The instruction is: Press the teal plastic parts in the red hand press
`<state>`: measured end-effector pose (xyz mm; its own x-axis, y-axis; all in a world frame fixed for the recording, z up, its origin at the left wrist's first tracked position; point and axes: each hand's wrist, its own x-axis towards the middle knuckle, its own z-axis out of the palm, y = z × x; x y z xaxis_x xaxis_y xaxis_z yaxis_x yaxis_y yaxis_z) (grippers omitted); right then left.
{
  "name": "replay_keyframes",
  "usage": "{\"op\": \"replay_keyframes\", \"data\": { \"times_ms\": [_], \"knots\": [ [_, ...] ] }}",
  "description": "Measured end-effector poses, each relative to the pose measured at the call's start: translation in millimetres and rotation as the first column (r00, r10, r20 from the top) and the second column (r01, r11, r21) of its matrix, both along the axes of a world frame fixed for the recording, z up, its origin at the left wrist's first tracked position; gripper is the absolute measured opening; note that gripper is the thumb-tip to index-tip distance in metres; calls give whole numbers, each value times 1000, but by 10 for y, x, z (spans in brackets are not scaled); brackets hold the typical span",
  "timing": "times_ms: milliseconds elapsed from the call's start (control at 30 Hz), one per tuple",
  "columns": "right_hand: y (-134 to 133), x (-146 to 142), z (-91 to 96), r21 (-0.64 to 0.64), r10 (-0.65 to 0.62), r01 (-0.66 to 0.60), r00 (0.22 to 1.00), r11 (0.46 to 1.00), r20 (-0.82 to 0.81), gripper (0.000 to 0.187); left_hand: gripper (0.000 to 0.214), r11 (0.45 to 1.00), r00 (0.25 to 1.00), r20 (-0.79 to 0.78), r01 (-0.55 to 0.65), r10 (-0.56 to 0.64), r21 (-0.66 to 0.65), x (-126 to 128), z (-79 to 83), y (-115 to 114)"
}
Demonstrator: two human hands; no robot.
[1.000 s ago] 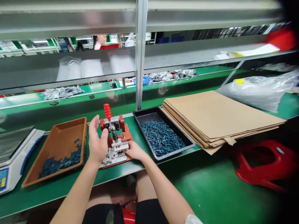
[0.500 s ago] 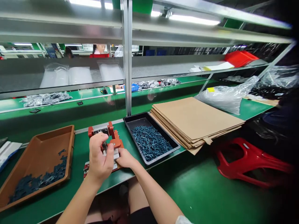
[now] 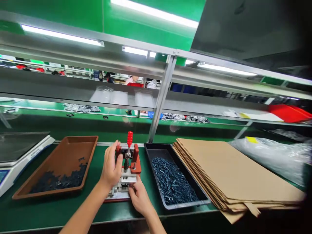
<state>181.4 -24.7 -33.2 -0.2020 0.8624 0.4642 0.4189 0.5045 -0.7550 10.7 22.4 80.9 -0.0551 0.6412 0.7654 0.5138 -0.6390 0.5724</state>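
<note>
A toggle-clamp fixture (image 3: 133, 166) with red-orange side blocks and a metal base stands on the green bench. Its red clamp handle (image 3: 130, 139) points straight up. Against the fixture's left side rests my left hand (image 3: 112, 167), fingers stretched upward and thumb apart, off the handle. My right hand (image 3: 140, 196) is at the fixture's front right, thumb and fingers closed at the metal block; any small part between them is hidden. Right of the fixture, a black tray (image 3: 165, 149) holds many small dark blue pieces. On the left, a brown tray (image 3: 67, 151) contains flat dark pieces.
A stack of brown cardboard sheets (image 3: 234, 169) lies right of the black tray, beside a clear plastic bag (image 3: 270, 159). A scale (image 3: 24, 156) stands at far left. Behind, a metal post (image 3: 162, 100) supports shelves. Co-workers (image 3: 131, 80) sit farther back.
The view has tilted up and turned left. My left hand has let go of the clamp handle, which now stands upright, and lies at the fixture's left side. My right hand remains at its front.
</note>
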Motion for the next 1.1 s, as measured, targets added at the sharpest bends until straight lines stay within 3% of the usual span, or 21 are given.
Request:
{"op": "replay_keyframes", "data": {
  "times_ms": [100, 200, 267, 367, 533, 633, 733, 867, 967, 1100],
  "knots": [
    [31, 17, -29, -65, 19, -17, 1000, 998, 23, 35, 44, 978, 980, -80, -191, 185, -78, -357, -756, -201],
    [125, -14, 9, -155, 26, -18, 998, 988, 52, 37, 44, 911, 967, -229, -190, 110, -366, -656, -1318, -299],
    [194, -41, 39, -192, 38, -27, 998, 981, 57, 37, 46, 853, 968, -249, -156, 32, -498, -749, -1505, -321],
    [269, -68, 50, -197, 41, -29, 998, 980, 57, 37, 52, 815, 970, -237, -177, 50, -552, -728, -1544, -314],
    [288, -57, -2, -164, -1, 21, 993, 986, 120, 34, 57, 792, 966, -233, -227, 110, -567, -570, -1369, -229],
    [295, -28, -70, -174, -11, 36, 989, 984, 145, 33, 68, 766, 992, 17, -83, 122, -637, -567, -1360, -157],
    [320, -24, -166, -170, -35, 62, 987, 983, 157, 32, 82, 710, 923, 335, 108, 189, -696, -622, -1436, -90],
    [353, -81, -235, -126, -119, 138, 982, 982, 148, 31, 71, 747, 902, 385, 118, 195, -654, -626, -1500, -67],
    [311, -88, -178, -93, -192, 201, 976, 975, 99, 34, 58, 793, 938, 269, -10, 218, -609, -566, -1488, -262],
    [67, 8, -58, -61, -306, 318, 940, 946, 148, 28, 57, 858, 945, 145, -193, 293, -477, -561, -1475, -941]
  ]
}}
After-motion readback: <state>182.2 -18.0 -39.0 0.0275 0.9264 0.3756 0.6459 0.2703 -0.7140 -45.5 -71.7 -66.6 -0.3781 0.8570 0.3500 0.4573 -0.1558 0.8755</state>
